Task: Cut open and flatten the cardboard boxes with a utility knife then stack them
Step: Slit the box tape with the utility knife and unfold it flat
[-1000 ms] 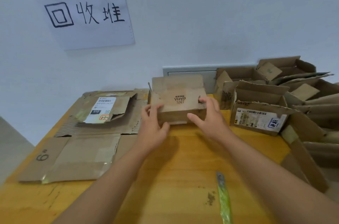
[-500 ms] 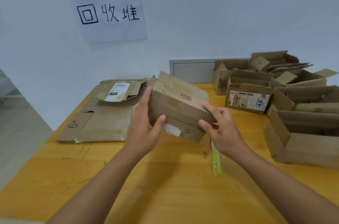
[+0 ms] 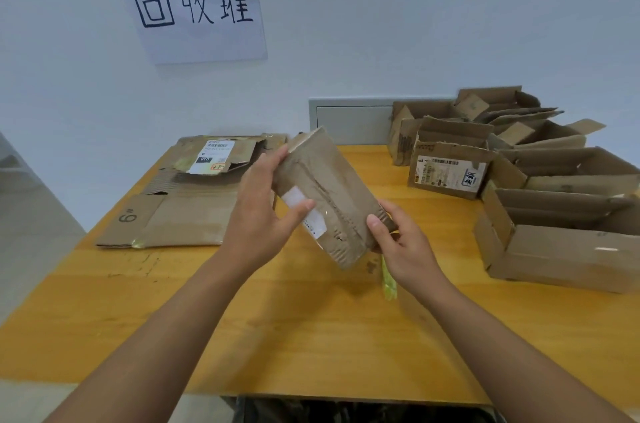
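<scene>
A small brown cardboard box [image 3: 329, 194] with a white label strip is lifted above the table, tilted with its taped underside toward me. My left hand [image 3: 263, 211] grips its left side, thumb across the label. My right hand [image 3: 401, 239] holds its lower right corner with curled fingers. A green utility knife [image 3: 388, 279] lies on the table under my right hand, partly hidden. Flattened cardboard [image 3: 180, 211] lies stacked at the left of the table.
Several open cardboard boxes [image 3: 554, 215] crowd the right side and back right of the yellow wooden table [image 3: 311, 336]. A paper sign [image 3: 194, 7] hangs on the wall above the flat stack. The table's front edge is close to me.
The box has been lifted off the table and turned over, so its taped underside faces me. Both hands shifted their hold with it; the view pulled back.
</scene>
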The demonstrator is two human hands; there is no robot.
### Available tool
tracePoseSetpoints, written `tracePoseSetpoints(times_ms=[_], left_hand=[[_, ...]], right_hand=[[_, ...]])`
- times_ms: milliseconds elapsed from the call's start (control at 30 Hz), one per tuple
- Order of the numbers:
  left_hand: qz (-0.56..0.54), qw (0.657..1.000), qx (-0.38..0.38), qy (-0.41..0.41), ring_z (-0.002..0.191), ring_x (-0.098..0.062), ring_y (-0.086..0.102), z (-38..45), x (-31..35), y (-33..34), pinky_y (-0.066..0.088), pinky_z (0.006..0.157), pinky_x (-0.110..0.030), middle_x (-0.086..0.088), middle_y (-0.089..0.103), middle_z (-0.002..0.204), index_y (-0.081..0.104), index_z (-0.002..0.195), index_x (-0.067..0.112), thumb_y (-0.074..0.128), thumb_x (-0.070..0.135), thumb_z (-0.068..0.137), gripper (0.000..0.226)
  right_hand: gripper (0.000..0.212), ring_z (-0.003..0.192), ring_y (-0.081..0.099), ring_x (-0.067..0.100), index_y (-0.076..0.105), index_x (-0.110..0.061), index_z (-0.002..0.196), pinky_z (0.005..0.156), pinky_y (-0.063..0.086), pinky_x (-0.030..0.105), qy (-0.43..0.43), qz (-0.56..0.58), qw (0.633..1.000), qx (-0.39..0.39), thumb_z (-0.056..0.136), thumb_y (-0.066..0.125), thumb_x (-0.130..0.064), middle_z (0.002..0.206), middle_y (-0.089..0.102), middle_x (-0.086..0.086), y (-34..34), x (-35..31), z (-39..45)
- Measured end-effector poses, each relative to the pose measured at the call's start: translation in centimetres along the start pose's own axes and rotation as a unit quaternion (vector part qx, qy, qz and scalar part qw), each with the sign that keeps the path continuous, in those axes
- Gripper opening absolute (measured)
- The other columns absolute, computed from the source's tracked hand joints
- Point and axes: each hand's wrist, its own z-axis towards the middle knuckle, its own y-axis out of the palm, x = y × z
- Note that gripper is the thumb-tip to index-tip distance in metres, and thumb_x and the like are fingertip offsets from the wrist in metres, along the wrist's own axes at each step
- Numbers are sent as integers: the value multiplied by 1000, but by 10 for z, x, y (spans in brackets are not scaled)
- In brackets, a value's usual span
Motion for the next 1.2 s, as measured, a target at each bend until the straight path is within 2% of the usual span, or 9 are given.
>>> tracePoseSetpoints(times_ms=[133, 267, 400, 500, 667, 833, 967, 1100, 1200], left_hand=[[10, 1000, -17, -2, 138, -11, 32, -1, -6, 10, 41, 108, -46, 4, 29, 150, 26, 151, 27, 71, 38, 82, 83], [-25, 999, 16, -42, 129, 6, 32, 1, -5, 15, 41, 107, -32, 1, 26, 142, 30, 147, 26, 77, 30, 82, 80], [-35, 998, 23, -54, 124, 10, 34, 5, -6, 15, 36, 102, -19, 1, 29, 140, 31, 146, 26, 76, 21, 85, 77], [-38, 998, 21, -49, 128, 3, 35, 7, -10, 17, 38, 109, -29, -3, 31, 141, 31, 148, 26, 74, 20, 86, 75], [-38, 998, 25, -49, 138, -7, 32, 10, -19, 21, 34, 114, -35, 0, 30, 144, 30, 149, 29, 65, 29, 86, 72], [-2, 998, 4, -60, 127, 28, 12, 15, -15, 28, 27, 105, -16, 5, 14, 156, 37, 142, 33, 68, 43, 81, 69], [-12, 996, -35, -80, 136, 11, 18, 18, -15, 34, 37, 112, -41, 13, 1, 158, 30, 147, 38, 78, 39, 80, 82], [-43, 996, -43, -71, 141, 2, 20, 23, -12, 35, 38, 113, -46, 19, 4, 155, 33, 147, 39, 79, 32, 82, 80], [-33, 997, -61, -37, 143, 7, 13, 24, -15, 31, 36, 115, -46, 23, 4, 155, 34, 147, 38, 76, 26, 85, 76]], right_hand=[[48, 104, 65, 14, 52, -52, 127, 83, 58, 48, -7, -2, 1000, 5, 84, 50, -73, 118, 64, -9, -1, 3, -1], [58, 102, 64, 11, 40, -45, 143, 85, 56, 43, -2, -28, 999, -32, 90, 46, -66, 117, 63, -12, -12, -1, -6], [51, 81, 55, 10, 33, -35, 146, 66, 43, 28, 16, -166, 985, -39, 99, 48, -48, 92, 54, -7, -25, 12, -11], [40, 80, 52, 11, 47, -23, 131, 58, 35, 26, 50, -307, 948, -69, 100, 46, -48, 89, 53, -10, -26, 17, -20], [39, 95, 58, 22, 38, -23, 125, 63, 40, 34, 51, -453, 884, -107, 99, 43, -52, 111, 59, -1, -20, 18, -29], [36, 96, 59, 29, 35, -22, 133, 63, 37, 35, 42, -530, 839, -110, 99, 37, -33, 107, 57, 5, -21, 20, -23], [27, 94, 64, 32, 54, -18, 117, 62, 36, 34, 16, -592, 796, -127, 102, 33, -27, 103, 65, 8, -27, 18, -17], [27, 87, 60, 33, 55, -13, 84, 64, 38, 35, 63, -524, 838, -143, 99, 36, -25, 87, 60, 8, -41, 8, -9], [30, 75, 60, 26, 67, -17, 89, 63, 48, 37, 32, -394, 917, -50, 96, 39, -24, 81, 67, 4, -59, -5, -1]])
